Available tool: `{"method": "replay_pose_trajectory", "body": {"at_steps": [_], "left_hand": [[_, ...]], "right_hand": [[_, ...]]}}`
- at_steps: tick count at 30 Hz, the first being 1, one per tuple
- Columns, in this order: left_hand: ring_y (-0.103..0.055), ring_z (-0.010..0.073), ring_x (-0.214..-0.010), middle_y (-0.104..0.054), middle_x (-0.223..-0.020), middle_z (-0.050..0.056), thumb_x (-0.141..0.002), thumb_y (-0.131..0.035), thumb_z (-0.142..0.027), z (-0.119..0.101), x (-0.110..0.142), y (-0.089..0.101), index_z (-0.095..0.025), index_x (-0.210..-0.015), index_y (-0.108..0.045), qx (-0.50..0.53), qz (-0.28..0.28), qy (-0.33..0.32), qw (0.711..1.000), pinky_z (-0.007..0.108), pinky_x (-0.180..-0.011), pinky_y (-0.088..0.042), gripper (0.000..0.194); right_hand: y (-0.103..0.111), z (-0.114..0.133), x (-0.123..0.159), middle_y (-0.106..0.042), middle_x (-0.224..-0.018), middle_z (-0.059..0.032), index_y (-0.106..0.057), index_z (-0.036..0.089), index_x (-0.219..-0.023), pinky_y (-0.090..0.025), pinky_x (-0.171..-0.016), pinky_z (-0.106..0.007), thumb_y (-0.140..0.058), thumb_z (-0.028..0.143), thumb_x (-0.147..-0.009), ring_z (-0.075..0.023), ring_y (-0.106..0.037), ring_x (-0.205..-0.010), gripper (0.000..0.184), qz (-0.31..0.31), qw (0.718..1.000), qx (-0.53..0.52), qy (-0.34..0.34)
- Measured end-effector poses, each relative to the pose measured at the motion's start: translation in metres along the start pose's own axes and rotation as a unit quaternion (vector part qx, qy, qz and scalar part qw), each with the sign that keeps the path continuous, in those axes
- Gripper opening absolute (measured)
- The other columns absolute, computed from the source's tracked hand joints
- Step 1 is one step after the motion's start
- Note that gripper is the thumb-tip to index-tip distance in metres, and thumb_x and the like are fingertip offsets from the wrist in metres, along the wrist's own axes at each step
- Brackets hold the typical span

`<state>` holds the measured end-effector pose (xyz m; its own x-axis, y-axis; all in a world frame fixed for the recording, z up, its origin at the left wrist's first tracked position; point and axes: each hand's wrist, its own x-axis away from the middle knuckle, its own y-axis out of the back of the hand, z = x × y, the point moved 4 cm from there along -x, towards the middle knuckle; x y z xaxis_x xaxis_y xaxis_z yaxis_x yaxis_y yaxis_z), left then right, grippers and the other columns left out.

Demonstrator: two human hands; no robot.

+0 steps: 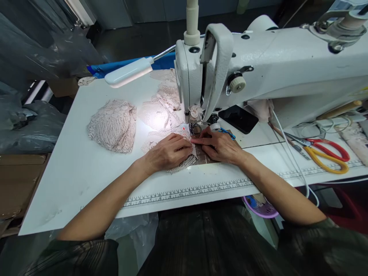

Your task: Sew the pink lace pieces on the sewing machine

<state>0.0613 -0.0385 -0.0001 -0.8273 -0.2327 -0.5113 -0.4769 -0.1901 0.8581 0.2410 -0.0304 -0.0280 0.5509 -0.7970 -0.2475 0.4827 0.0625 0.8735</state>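
Note:
Under the needle area of a white sewing machine lies a pale pink lace piece. My left hand is closed on this lace, its fingers bent and pressed together near the presser foot. From the other side my right hand pinches the lace's edge, fingertips almost meeting those of the left. A small white tag with a red mark shows on the lace just behind the left fingers. The lace under my fingers is partly hidden. A pink fabric flower is on the machine head above.
A bunched lace heap sits on the left of the white table, with more lace behind my hands. A lamp hangs over it. At right are a black phone and red-and-yellow-handled scissors. A purple basket stands below the edge.

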Motion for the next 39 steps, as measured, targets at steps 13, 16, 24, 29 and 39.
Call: {"method": "replay_pose_trajectory", "body": {"at_steps": [13,16,24,29,39], "left_hand": [[-0.068,0.0155,-0.081,-0.072,-0.091,0.006,-0.088,-0.061,-0.013,0.002,0.003,-0.003,-0.014,-0.085,-0.063,0.022,0.015,-0.013,1.0,0.032,-0.071,-0.055,0.004],[-0.069,0.0155,-0.081,-0.073,-0.09,0.006,-0.089,-0.06,-0.013,0.002,0.002,-0.003,-0.014,-0.086,-0.063,0.028,0.009,-0.008,1.0,0.031,-0.07,-0.055,0.003],[-0.069,0.0152,-0.077,-0.073,-0.09,0.008,-0.084,-0.066,-0.011,0.0,0.002,-0.002,-0.013,-0.09,-0.064,0.007,-0.006,-0.021,1.0,0.031,-0.072,-0.057,0.007],[-0.07,0.0137,-0.079,-0.073,-0.09,0.006,-0.086,-0.064,-0.012,0.0,0.003,-0.001,-0.014,-0.09,-0.063,0.005,-0.016,-0.017,1.0,0.033,-0.081,-0.058,0.005],[-0.07,0.0149,-0.085,-0.073,-0.094,0.005,-0.088,-0.061,-0.013,0.002,0.006,-0.006,-0.016,-0.095,-0.064,0.024,-0.01,-0.008,1.0,0.034,-0.081,-0.06,0.008]], "right_hand": [[0.009,-0.003,0.003,-0.066,-0.1,-0.0069,-0.065,0.021,-0.127,-0.047,-0.08,-0.029,-0.043,0.017,-0.094,-0.0152,-0.06,-0.084,0.04,-0.049,0.996,-0.072,0.002],[0.011,-0.003,0.003,-0.066,-0.095,-0.0065,-0.067,0.02,-0.124,-0.047,-0.078,-0.029,-0.043,0.018,-0.094,-0.0154,-0.06,-0.083,0.038,-0.061,0.995,-0.076,-0.013],[0.008,-0.003,0.003,-0.067,-0.1,-0.0084,-0.069,0.016,-0.119,-0.049,-0.08,-0.03,-0.045,0.017,-0.092,-0.0175,-0.062,-0.088,0.036,-0.07,0.995,-0.071,-0.011],[0.009,-0.002,0.004,-0.067,-0.1,-0.0084,-0.07,0.015,-0.118,-0.049,-0.08,-0.029,-0.045,0.016,-0.091,-0.0171,-0.062,-0.088,0.036,-0.066,0.995,-0.075,-0.008],[0.007,-0.003,0.005,-0.067,-0.103,-0.0074,-0.068,0.02,-0.121,-0.05,-0.082,-0.031,-0.044,0.021,-0.094,-0.0178,-0.062,-0.09,0.037,-0.065,0.996,-0.066,-0.014]]}}
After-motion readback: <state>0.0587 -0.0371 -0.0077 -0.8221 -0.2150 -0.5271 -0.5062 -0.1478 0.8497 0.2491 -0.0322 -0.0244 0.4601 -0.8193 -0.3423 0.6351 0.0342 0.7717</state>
